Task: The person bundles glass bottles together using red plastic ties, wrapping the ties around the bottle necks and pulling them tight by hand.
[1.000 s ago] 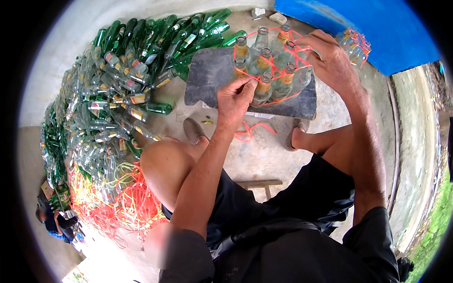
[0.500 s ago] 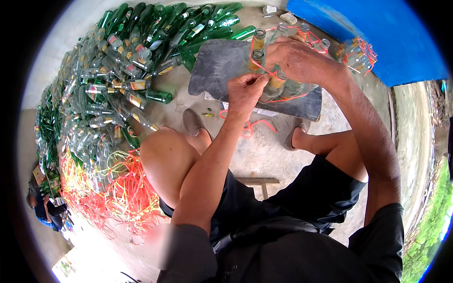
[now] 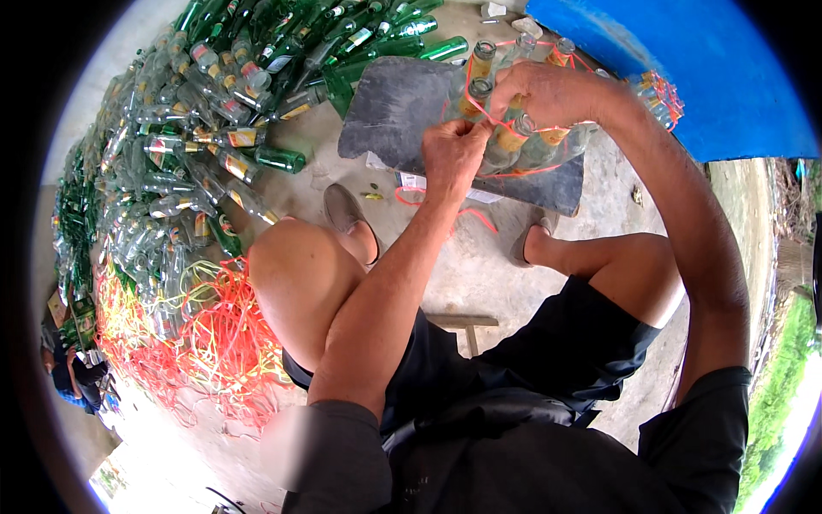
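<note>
Several clear glass bottles stand upright in a tight group on a dark board. A pink plastic strap runs round the group, low on the near side and up between the necks. My left hand is closed at the near left of the group, thumb and fingers pinching the strap. Over the bottle tops my right hand is bent with its fingertips on the strap close to the left one. The back of this hand hides some necks and part of the strap.
A big heap of green and clear bottles lies at the left. Below it is a tangle of pink and yellow straps. Another strapped bottle bundle stands by the blue panel. A person is at the far left.
My hands have drawn closer together at the strap, the right fingers moving left and down toward the left ones. The loose strap end below the board has been pulled up a little.
</note>
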A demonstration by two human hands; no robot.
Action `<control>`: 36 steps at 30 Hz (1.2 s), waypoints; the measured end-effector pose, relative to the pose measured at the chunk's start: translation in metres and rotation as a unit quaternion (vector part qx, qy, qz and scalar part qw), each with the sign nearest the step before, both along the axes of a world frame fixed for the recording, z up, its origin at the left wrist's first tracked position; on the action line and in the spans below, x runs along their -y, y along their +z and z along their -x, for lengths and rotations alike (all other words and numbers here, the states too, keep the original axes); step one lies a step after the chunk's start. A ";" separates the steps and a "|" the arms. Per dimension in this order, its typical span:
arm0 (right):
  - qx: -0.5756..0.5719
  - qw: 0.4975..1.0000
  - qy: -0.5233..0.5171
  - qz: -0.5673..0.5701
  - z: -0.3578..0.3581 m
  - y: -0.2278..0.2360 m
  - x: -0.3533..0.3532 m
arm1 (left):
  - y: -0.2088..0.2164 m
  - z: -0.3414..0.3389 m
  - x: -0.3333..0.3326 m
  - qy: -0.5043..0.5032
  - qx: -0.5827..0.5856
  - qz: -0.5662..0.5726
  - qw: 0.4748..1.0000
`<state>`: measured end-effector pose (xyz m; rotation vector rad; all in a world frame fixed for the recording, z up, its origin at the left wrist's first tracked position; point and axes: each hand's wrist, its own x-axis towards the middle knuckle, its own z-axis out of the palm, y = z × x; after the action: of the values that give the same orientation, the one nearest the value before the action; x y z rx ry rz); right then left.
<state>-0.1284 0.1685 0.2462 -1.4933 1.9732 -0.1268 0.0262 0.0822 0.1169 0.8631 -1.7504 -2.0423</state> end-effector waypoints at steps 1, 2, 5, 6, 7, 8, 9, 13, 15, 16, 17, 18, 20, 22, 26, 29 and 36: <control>-0.002 1.000 -0.003 -0.012 -0.002 0.002 0.002 | 0.001 0.000 0.001 0.000 -0.003 0.006 1.000; -0.004 1.000 -0.006 -0.025 -0.003 0.005 0.004 | 0.000 0.000 0.002 0.000 -0.007 0.013 1.000; -0.047 0.998 0.011 -0.032 -0.005 0.006 0.005 | -0.006 0.004 0.002 0.006 -0.012 0.023 1.000; -0.067 0.997 0.021 -0.030 -0.005 0.006 0.004 | -0.008 0.005 0.002 0.004 -0.006 0.024 1.000; -0.099 0.992 0.031 -0.075 -0.009 0.009 0.010 | -0.007 0.004 0.002 0.003 0.002 0.025 1.000; -0.130 0.983 0.040 -0.120 -0.014 0.013 0.018 | -0.006 0.003 0.003 0.002 0.010 0.026 1.000; -0.160 0.972 0.050 -0.164 -0.018 0.015 0.023 | -0.006 0.003 0.004 0.004 0.000 0.021 1.000; -0.248 0.960 0.107 -0.071 -0.018 0.019 0.015 | 0.000 0.006 0.000 0.017 -0.038 0.007 0.999; -0.307 0.940 0.148 -0.009 -0.016 0.020 0.006 | 0.002 0.006 -0.003 0.020 -0.060 0.030 0.998; -0.327 0.933 0.150 -0.003 -0.018 0.022 0.005 | 0.001 0.005 -0.004 0.019 -0.074 0.055 0.996; -0.347 0.926 0.152 0.003 -0.022 0.025 0.004 | 0.000 0.005 -0.004 0.018 -0.088 0.080 0.993; -0.366 0.918 0.154 0.010 -0.025 0.028 0.003 | -0.001 0.004 -0.004 0.012 -0.084 0.090 0.992; -0.383 0.907 0.171 0.038 -0.023 0.035 -0.003 | 0.001 0.005 -0.004 -0.002 -0.079 0.110 0.991; -0.391 0.902 0.172 0.066 -0.019 0.037 -0.010 | 0.002 0.006 -0.005 -0.006 -0.093 0.118 0.989; -0.368 0.915 0.117 0.118 -0.012 0.039 -0.025 | 0.005 0.007 -0.007 -0.004 -0.127 0.153 0.980; -0.318 0.938 0.073 0.120 -0.006 0.043 -0.029 | 0.006 0.008 -0.005 -0.011 -0.119 0.174 0.977; -0.287 0.943 0.026 0.165 0.025 0.022 -0.039 | 0.007 0.010 -0.009 -0.011 -0.128 0.170 0.977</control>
<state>-0.1537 0.2071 0.2685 -1.9633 2.4561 0.0077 0.0162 0.0910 0.1234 0.4569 -1.8870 -1.7039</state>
